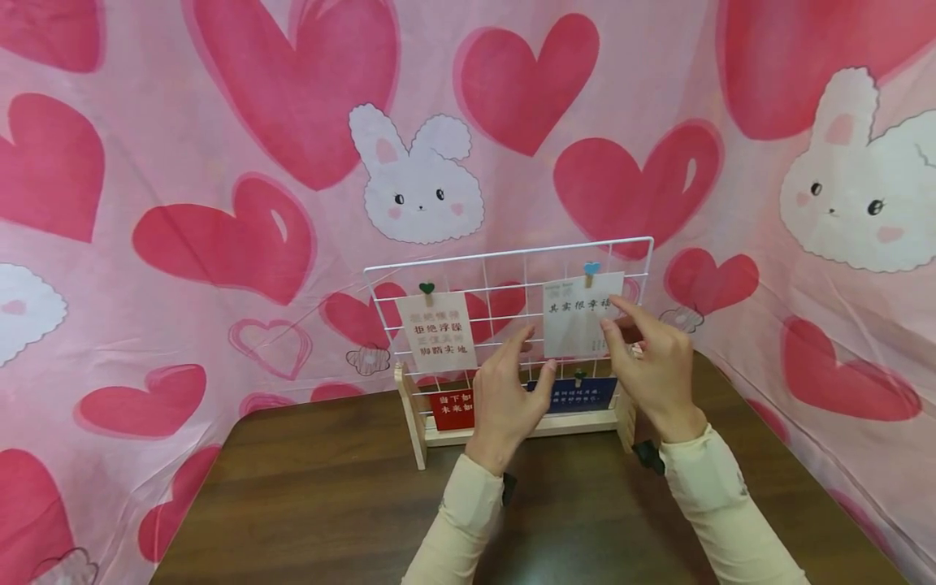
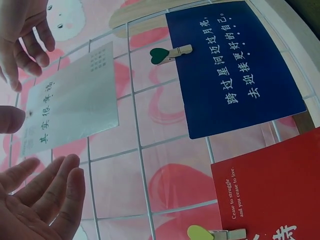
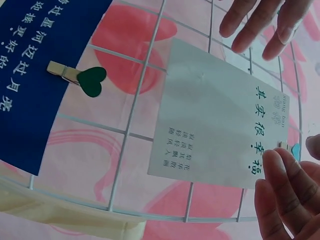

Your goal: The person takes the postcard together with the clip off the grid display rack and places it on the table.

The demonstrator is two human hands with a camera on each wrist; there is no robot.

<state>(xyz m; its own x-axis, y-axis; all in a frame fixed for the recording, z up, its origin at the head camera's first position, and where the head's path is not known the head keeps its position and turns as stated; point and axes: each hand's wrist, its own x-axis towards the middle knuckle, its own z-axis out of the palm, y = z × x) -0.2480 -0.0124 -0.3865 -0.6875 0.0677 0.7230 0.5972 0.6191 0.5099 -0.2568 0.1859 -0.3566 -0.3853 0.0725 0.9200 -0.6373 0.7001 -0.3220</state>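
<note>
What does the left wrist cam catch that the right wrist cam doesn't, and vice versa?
Left wrist only: the red card with its English line, "Cease to struggle and you cease to live.", and the yellow-green heart clip on it.

Right wrist only: the light-blue heart at the top edge of the white card.

Both: that white card, the dark blue card with its green heart clip, the white wire grid, parts of the left hand and right hand.
</note>
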